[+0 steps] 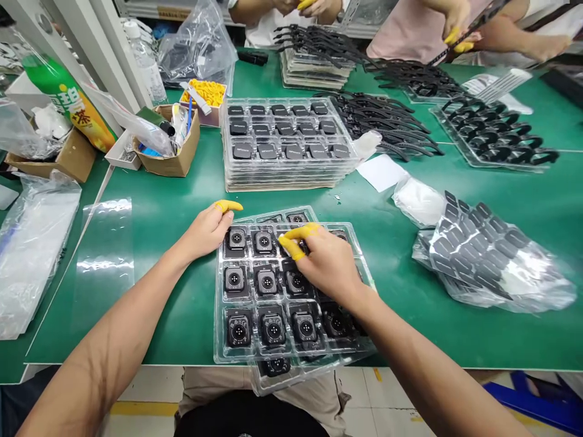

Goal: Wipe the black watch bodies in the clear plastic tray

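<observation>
Roughly, hands outward:
right hand (328,262): yellow-cotted fingertips (291,245) pinched on a watch body (298,246) in the tray's upper row, pinch partly hidden.
left hand (207,229): curled loosely, grips nothing, rests against the clear tray (219,340) at its far-left corner.
clear tray: at near table edge, long axis runs away from the person; watch bodies lie sensor-side up.
tray stack (286,173): beyond it.
bagged parts (483,255): right.

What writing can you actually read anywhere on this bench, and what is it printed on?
"茶": a large yellow character on the green bottle at far left; the characters above it are cut off and unclear.
Black modules in the stacked trays: faint pale print, too small to read.
Watch bodies in the near tray: no readable markings.
Strip on the far shelf edge: blurred.
</observation>
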The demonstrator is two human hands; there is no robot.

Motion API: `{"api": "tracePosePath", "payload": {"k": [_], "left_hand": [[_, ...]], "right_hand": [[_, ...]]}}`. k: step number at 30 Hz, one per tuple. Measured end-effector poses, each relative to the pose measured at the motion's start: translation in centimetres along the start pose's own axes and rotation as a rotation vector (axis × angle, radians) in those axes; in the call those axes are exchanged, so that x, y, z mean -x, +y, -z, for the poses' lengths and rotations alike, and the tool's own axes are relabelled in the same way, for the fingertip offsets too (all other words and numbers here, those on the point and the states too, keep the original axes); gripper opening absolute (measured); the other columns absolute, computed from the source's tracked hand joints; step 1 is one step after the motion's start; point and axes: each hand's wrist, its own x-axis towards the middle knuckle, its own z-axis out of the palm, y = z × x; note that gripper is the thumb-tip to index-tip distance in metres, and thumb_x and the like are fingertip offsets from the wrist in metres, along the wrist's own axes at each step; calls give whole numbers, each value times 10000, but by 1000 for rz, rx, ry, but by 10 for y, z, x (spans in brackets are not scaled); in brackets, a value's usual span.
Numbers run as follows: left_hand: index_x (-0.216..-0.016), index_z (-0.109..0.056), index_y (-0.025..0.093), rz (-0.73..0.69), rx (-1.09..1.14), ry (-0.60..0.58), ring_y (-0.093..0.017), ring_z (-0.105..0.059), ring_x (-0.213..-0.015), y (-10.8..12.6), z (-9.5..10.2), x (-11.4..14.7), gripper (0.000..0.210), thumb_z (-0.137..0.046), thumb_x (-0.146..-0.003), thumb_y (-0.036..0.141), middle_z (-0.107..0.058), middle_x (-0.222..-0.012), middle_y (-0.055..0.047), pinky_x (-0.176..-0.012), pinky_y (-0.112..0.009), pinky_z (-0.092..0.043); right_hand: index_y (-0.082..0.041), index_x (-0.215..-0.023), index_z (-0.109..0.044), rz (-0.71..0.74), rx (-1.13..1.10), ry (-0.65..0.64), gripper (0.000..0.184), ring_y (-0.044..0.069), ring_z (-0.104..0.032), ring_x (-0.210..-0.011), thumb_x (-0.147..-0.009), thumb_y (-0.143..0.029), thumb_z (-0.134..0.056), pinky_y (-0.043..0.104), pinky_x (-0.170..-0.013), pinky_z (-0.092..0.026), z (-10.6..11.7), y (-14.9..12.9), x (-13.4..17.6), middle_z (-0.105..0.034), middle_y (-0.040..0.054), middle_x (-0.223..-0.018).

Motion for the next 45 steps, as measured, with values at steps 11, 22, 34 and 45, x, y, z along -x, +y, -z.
{"api": "tracePosePath", "payload": {"k": [11, 22, 34, 45], "left_hand": [[-1260, -687, 156, -2, -26, 12, -237, -655, -926, 0, 1, -1, 394, -404, -1051, 333, -641, -828, -42, -1000, -384, -525], [-1274, -697, 170, 61, -50, 0, -209, -616, -830, 4, 4, -1, 426, -403, -1050, 381, -646, -866, -40, -956, -375, -524], [-1236, -715, 155, 41, -67, 3, -197, -600, -799, 3, 5, -3, 421, -420, -1035, 377, -665, -893, -48, -954, -371, -521], [-1283, -713, 170, 47, -87, 13, -203, -590, -777, 5, 5, -3, 450, -414, -1030, 391, -633, -836, -32, -920, -374, -526]], "right_hand": [[-232, -1041, -763, -72, 25, -42, 162, 255, -729, -935, -987, -300, -626, 340, -697, -460, 7, 2, 4, -802, 64, -1097], [-226, -1006, -781, -282, 107, 23, 181, 241, -704, -840, -976, -341, -644, 322, -641, -395, 19, 36, 10, -793, 62, -1058], [-238, -1060, -773, -198, 23, -40, 182, 239, -720, -941, -1003, -347, -639, 321, -695, -416, 20, 34, 8, -795, 36, -1106], [-240, -1018, -789, -369, 111, 52, 222, 251, -701, -837, -948, -372, -623, 330, -648, -381, 24, 73, 18, -788, 64, -1066]]}}
